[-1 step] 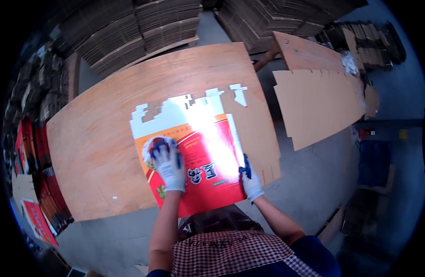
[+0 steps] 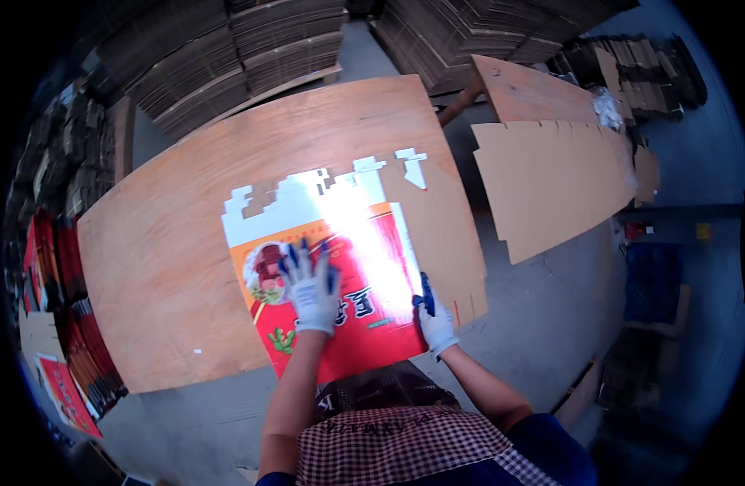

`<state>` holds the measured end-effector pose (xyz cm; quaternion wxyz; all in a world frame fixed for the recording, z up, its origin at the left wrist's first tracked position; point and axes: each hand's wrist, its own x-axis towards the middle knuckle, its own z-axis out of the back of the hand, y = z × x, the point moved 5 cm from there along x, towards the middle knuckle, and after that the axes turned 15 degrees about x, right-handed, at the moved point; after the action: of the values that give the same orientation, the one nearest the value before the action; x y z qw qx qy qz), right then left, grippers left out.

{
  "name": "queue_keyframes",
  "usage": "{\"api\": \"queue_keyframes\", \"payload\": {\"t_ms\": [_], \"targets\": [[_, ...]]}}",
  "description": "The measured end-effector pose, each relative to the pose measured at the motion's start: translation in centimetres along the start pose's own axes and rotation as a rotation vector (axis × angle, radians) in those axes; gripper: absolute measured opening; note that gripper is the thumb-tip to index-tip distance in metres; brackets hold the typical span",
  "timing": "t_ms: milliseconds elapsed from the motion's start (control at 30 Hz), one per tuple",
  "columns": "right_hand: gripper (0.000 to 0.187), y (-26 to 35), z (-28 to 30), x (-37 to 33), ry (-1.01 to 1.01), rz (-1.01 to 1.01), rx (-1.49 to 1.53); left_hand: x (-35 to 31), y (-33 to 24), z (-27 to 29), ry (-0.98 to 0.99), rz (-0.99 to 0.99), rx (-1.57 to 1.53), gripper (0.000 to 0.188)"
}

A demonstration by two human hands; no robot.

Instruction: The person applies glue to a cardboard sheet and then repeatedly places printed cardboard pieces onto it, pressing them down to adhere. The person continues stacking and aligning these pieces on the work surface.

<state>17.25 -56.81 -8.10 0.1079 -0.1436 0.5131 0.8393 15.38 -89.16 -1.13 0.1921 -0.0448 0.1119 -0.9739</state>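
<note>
1. Flattened carton [image 2: 364,300] — a red and orange printed sheet with white notched flaps on its far edge — is seen lying flat on a plywood table [image 2: 162,267].
2. The gloved left hand [image 2: 312,287] is pressed on it, fingers spread flat, nothing gripped.
3. The right hand [image 2: 434,320] is curled on the sheet's right edge; a pinch cannot be confirmed.
4. It is judged light, thin, bendable and glossy — best taken at the edges.
5. Brown cardboard blanks [image 2: 551,174] lie to the right.

The flat box sheet [image 2: 340,275] is bright red with an orange band and a white top edge (with little green plants near the bottom). Both gloves, on the left hand [image 2: 312,292] and right hand [image 2: 434,321], are white with blue fingertips. The table [image 2: 162,267] is light brown wood. The apron [image 2: 397,445] has red-and-white checks.
</note>
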Motion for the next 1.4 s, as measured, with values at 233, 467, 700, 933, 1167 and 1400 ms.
{"api": "queue_keyframes", "payload": {"t_ms": [233,467,700,933,1167,1400], "targets": [[0.04,9.1,9.7,7.4,-0.379,0.43,-0.346,1.2,-8.5,-4.5,0.167,-0.235,0.164,0.067],[0.034,5.0,14.6,14.1,-0.093,-0.106,0.533,0.9,-8.1,-4.7,0.147,-0.224,0.188,0.064],[0.036,13.4,8.2,13.0,0.213,0.008,0.611,1.1,-8.2,-4.7,0.238,-0.219,0.167,0.062],[0.067,17.9,-1.8,16.7,0.299,0.692,-0.386,1.2,-8.2,-4.8,0.228,-0.234,0.186,0.061],[0.067,17.0,-3.9,18.1,0.362,0.736,-0.617,1.2,-8.2,-4.8,0.188,-0.215,0.18,0.062],[0.064,16.9,-3.9,18.0,0.343,0.742,-0.622,1.7,-8.4,-4.0,0.187,-0.193,0.12,0.062]]}}
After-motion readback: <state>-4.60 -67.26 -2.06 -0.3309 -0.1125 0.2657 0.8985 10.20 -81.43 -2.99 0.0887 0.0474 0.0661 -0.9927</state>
